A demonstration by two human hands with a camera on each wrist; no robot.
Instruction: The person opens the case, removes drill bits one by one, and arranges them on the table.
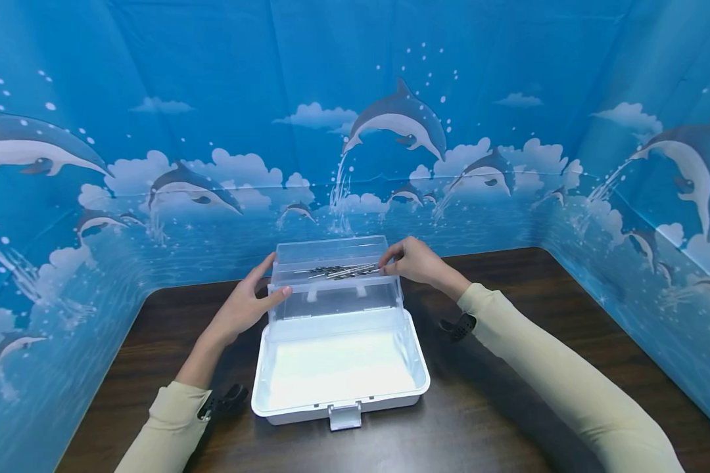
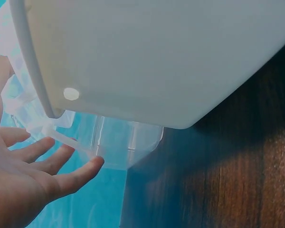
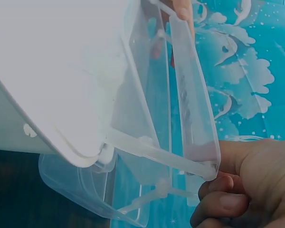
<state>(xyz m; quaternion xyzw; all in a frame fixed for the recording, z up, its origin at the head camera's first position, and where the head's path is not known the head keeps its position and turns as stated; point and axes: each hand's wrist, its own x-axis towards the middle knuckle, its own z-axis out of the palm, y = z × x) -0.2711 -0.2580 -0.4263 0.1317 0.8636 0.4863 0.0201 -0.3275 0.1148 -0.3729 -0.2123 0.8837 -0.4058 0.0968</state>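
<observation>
A white box (image 1: 337, 420) stands unfolded, its translucent trays raised behind it on hinged arms. Several thin metal drill bits (image 1: 346, 270) lie in the upper tray (image 1: 290, 269); the lower tray (image 1: 337, 303) sits in front. My left hand (image 1: 245, 305) is at the trays' left end, thumb over the front and index finger along the back. In the left wrist view its fingers (image 2: 61, 183) are spread, touching the translucent parts. At the upper tray's right end, my right hand (image 1: 417, 263) pinches the end wall, its other fingers (image 3: 221, 204) curled below, close to the drill bits.
The box rests on a dark wood table (image 1: 479, 420). A latch (image 1: 345, 417) hangs at the box's front. The translucent lid (image 3: 76, 185) hangs behind the box. A blue dolphin-print curtain (image 1: 331, 79) encloses the table at the back and sides.
</observation>
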